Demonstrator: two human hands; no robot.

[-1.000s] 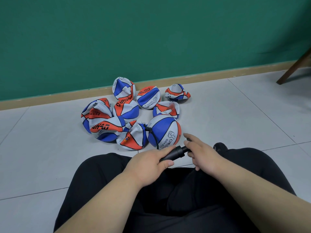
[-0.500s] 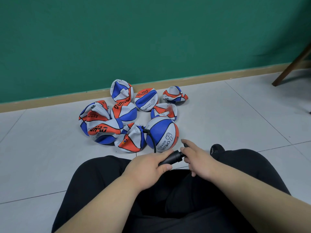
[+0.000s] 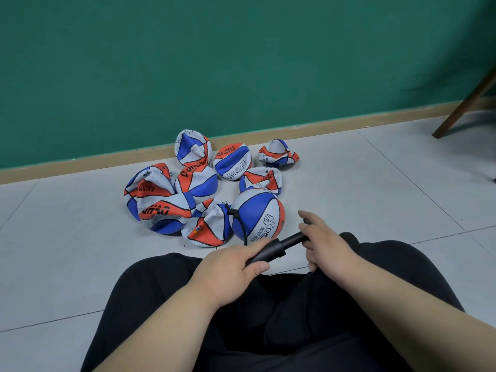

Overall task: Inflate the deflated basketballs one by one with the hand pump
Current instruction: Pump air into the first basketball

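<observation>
A black hand pump (image 3: pixel 277 248) lies across my lap, just above my knees. My left hand (image 3: pixel 230 267) grips its barrel. My right hand (image 3: pixel 326 244) holds the handle, and the plunger rod shows between the two hands. A thin black hose (image 3: pixel 241 226) runs from the pump to the left side of a round blue, white and orange basketball (image 3: pixel 259 214) on the floor in front of me. Several crumpled, deflated basketballs (image 3: pixel 166 209) of the same colours lie behind and left of it.
The balls sit on grey floor tiles (image 3: pixel 362 189) close to a green wall (image 3: pixel 241 63) with a tan skirting board. A brown wooden furniture leg (image 3: pixel 467 106) slants down at the far right. My black trousers (image 3: pixel 268 318) fill the bottom of the view.
My right hand has drawn the handle to the right, away from the barrel, so more of the plunger rod shows. The left hand has kept its grip on the barrel.
</observation>
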